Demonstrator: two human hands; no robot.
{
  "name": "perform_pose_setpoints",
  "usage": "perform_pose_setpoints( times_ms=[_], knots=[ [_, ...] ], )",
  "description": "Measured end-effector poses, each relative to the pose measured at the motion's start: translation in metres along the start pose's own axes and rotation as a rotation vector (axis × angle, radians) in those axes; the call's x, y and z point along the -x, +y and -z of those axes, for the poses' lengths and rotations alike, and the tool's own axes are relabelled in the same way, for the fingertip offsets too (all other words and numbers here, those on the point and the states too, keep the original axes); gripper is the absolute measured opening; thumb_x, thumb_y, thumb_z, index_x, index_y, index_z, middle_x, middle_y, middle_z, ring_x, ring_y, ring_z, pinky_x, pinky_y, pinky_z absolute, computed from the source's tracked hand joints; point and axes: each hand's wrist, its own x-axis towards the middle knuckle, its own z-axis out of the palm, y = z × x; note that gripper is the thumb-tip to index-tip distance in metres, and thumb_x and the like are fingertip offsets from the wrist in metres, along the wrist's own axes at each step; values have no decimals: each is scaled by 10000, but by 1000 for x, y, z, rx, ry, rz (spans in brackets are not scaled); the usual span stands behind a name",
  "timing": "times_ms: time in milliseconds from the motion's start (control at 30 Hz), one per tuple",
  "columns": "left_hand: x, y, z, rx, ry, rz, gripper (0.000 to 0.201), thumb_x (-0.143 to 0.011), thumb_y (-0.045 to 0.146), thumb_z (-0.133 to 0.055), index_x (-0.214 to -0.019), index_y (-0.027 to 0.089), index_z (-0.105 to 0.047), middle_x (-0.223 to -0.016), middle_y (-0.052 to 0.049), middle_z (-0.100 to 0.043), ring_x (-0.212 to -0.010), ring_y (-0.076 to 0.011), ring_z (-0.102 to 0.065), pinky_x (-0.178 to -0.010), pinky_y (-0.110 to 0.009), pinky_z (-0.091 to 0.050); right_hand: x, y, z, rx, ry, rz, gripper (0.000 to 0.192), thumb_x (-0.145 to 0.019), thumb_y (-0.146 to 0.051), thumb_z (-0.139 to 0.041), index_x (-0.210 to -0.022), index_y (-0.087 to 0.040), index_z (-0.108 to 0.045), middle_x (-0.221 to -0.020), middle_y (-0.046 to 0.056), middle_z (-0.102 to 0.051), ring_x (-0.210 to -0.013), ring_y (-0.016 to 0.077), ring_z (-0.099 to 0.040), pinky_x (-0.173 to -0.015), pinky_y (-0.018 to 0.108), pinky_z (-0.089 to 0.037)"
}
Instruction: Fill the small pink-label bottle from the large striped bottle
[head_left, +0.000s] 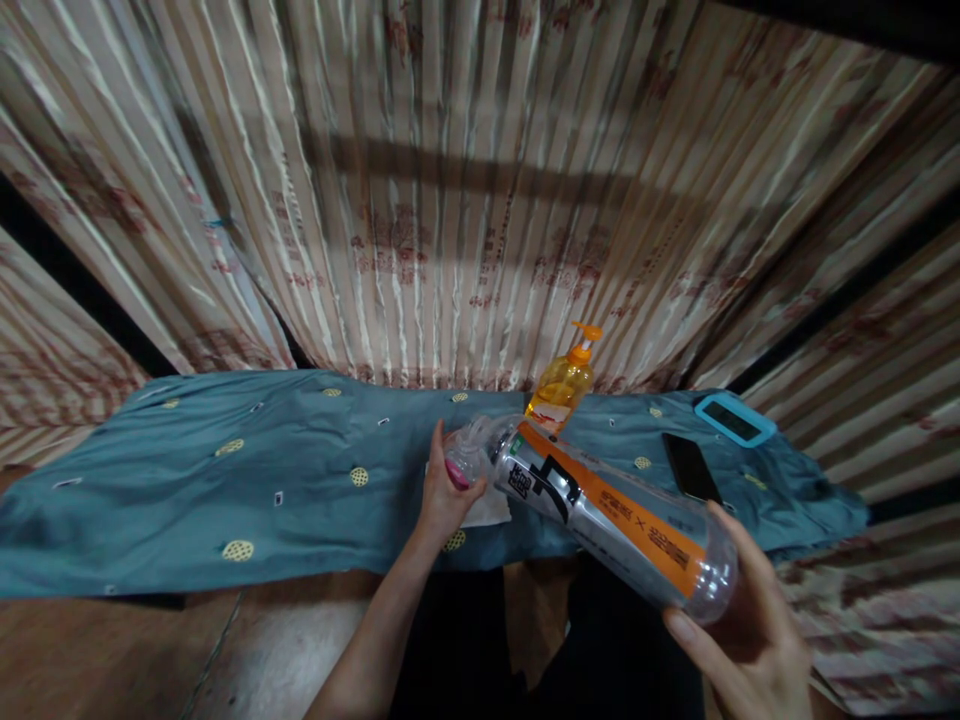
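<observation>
My right hand point(750, 620) grips the base of a large plastic bottle point(615, 520) with an orange and silver label. The bottle is tilted, its neck pointing left and slightly up toward a small clear container point(469, 455) with a pink part. Around that container my left hand point(444, 495) is closed, thumb near its lower side. The bottle's mouth is close to the container; whether they touch I cannot tell. Underneath lies something white and flat point(487, 510), partly covered by the left hand and container.
A pump bottle of yellow liquid point(559, 390) stands at the back of the table, whose cloth point(300, 500) is teal with pineapple prints. A black phone point(690, 467) and a blue-framed device point(735, 418) lie to the right. Patterned curtains point(450, 200) hang behind.
</observation>
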Motion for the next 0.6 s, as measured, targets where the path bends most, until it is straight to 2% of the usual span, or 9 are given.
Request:
perform_pose_setpoints(
  times_ms=[100,200,300,600],
  knots=[
    [0,2,0,5,-1,20,1205,-683,239,-880,-1715,246,-259,-1523,-132,-680,-1441,-325,-659,-1287,-520,-458,0,-1,-2,31,14,60,865,-837,-415,-935,-1626,-359,-584,-1593,29,-649,-1289,301,-730,-961,290,-630],
    [0,4,-1,21,2,29,1202,-669,232,-875,-1706,234,-267,-1508,-133,-690,-1429,-323,-666,-1281,-515,-464,-3,-4,-6,35,59,108,797,-868,-450,-910,-1603,-408,-606,-1553,-31,-678,-1285,245,-724,-975,232,-606],
    [0,5,-1,38,5,19,1190,-666,221,-868,-1700,234,-278,-1489,-130,-702,-1415,-321,-674,-1272,-508,-473,-6,-6,-8,11,44,111,782,-860,-465,-921,-1580,-458,-617,-1512,-79,-702,-1263,201,-728,-964,185,-593],
    [0,7,0,32,-7,20,1179,-677,229,-872,-1698,223,-281,-1482,-139,-701,-1413,-326,-673,-1279,-520,-461,-6,-4,-5,-83,35,51,843,-801,-412,-974,-1572,-426,-634,-1500,-59,-717,-1220,193,-748,-943,170,-601]
  ],
)
